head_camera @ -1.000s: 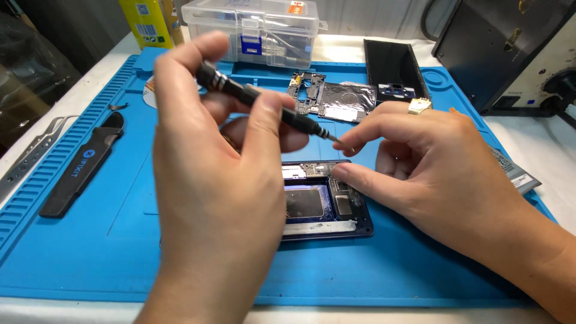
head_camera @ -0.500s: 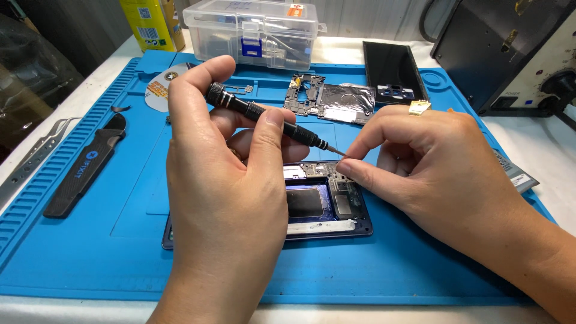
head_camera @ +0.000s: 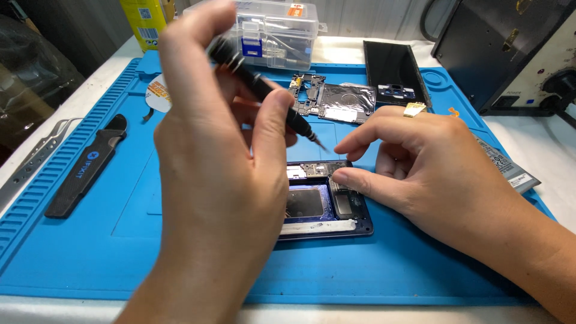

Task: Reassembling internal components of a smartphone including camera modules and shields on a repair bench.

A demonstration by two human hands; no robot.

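Note:
My left hand grips a black precision screwdriver that slants down to the right, its tip hanging just above the top edge of an opened dark blue phone body. The phone lies flat on a blue work mat, and my left hand hides its left half. My right hand rests on the mat beside the phone; its thumb touches the phone's upper right part and its index finger curls near the screwdriver tip. A ring is on that hand.
A grey phone mid-frame plate and a black screen panel lie at the mat's back. A clear plastic parts box and yellow container stand behind. A black pry tool and metal tweezers lie left; a dark machine stands right.
My left hand has tilted the screwdriver more steeply and brought its tip closer to the phone's top edge. My right thumb and finger stay by the phone's upper right part.

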